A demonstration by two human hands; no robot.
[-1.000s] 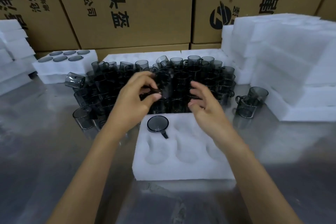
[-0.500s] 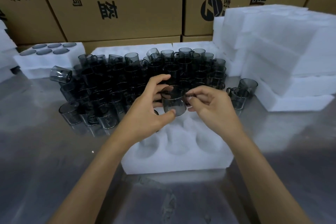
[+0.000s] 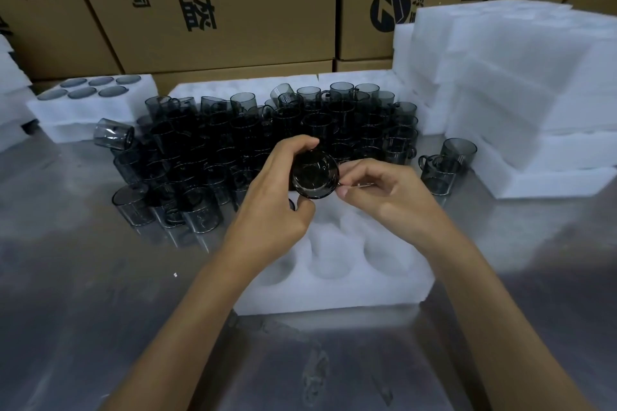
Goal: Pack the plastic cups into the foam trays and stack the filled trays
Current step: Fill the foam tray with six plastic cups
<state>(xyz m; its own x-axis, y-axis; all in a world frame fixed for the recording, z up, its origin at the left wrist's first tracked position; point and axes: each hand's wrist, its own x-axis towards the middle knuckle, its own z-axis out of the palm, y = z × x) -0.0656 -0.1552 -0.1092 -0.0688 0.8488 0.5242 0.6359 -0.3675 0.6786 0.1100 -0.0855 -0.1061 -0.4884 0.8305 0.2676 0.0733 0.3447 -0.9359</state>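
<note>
Steel table (image 3: 100, 277): left hand (image 3: 267, 210) and right hand (image 3: 384, 197) together grip one cup (image 3: 314, 175).

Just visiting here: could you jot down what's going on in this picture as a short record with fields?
Held item: dark plastic cup, tipped with its opening toward the camera
Left hand: grips the cup's side
Right hand: pinches at the cup's right edge
Below hands: white foam tray, visible pockets empty
Behind: loose cups crowded on the metal table
Far left: filled tray
</note>
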